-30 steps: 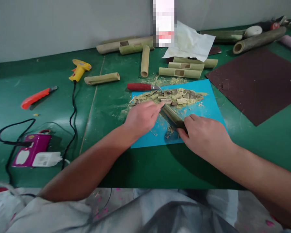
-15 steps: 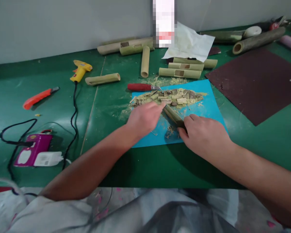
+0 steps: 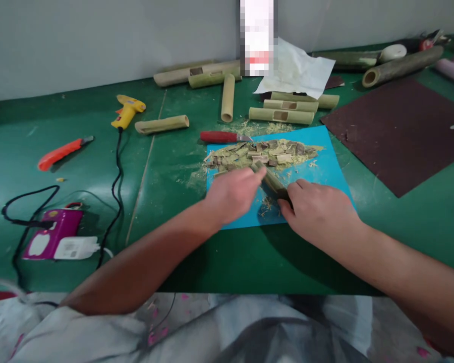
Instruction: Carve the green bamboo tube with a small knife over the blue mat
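Note:
A short bamboo tube point(image 3: 274, 183) slants over the blue sheet point(image 3: 331, 159), its far end toward the pile of bamboo chips and shavings point(image 3: 276, 150). My right hand point(image 3: 320, 207) is wrapped round the tube's near end. My left hand point(image 3: 235, 195) is closed, with its fingertips at the tube's far part; what it holds, if anything, is hidden. Behind the hands lies a red-handled knife point(image 3: 218, 137), its blade at the sheet's back edge.
Notched bamboo tubes point(image 3: 282, 116) lie behind the sheet, below a white paper point(image 3: 295, 68). On the left are a yellow glue gun point(image 3: 128, 110), an orange cutter point(image 3: 62, 154) and a purple power strip point(image 3: 56, 234). A dark brown sheet point(image 3: 401, 136) covers the right side.
My left hand has slid a little to the right along the bamboo tube. The right hand stays in place on the tube.

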Available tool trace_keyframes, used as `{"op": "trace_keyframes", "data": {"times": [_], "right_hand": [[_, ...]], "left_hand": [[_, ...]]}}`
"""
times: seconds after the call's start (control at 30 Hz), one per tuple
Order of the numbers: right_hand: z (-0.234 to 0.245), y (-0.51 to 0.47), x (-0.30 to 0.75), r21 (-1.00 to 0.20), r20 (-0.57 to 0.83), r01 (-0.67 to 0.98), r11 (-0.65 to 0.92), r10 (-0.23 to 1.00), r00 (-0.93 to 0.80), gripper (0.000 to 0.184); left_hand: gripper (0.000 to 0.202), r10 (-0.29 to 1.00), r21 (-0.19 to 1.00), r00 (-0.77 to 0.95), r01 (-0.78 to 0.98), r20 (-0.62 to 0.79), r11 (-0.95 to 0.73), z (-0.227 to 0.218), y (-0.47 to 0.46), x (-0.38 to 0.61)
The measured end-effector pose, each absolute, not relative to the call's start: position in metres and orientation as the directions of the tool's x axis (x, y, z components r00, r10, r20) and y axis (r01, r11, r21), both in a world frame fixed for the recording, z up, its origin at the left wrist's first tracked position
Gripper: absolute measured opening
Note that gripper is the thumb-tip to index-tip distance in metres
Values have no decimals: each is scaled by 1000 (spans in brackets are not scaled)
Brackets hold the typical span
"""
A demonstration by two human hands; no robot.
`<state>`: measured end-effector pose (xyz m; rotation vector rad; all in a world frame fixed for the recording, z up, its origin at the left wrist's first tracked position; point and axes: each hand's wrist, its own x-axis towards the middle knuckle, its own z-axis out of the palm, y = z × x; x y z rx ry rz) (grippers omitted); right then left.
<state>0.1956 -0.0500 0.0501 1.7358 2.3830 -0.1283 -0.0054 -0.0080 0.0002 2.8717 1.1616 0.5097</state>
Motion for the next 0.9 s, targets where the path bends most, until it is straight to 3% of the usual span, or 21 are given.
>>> {"op": "trace_keyframes", "data": {"times": [0.33, 0.43, 0.5, 0.67, 0.77, 0.9], "right_hand": [[52, -51, 195, 56, -241, 937, 344, 916, -322, 32], [53, -52, 195, 64, -230, 941, 332, 922, -310, 32], [52, -52, 195, 60, -228, 938, 342, 919, -320, 30], [51, -51, 194, 72, -213, 938, 338, 924, -317, 30], [51, -51, 194, 76, -224, 932, 354, 917, -330, 27], [50, -52, 195, 71, -205, 934, 350, 922, -329, 29]], "left_hand": [[46, 619, 120, 730, 614, 288, -780, 0, -6, -5], [47, 683, 95, 653, 696, 327, -712, -2, -7, -5], [48, 651, 83, 694, 662, 307, -745, -2, -7, -5], [47, 704, 143, 637, 702, 313, -698, -1, -5, -6], [46, 651, 146, 713, 637, 259, -757, 0, -4, -6], [46, 673, 123, 660, 677, 334, -725, -1, -2, -7]]}}
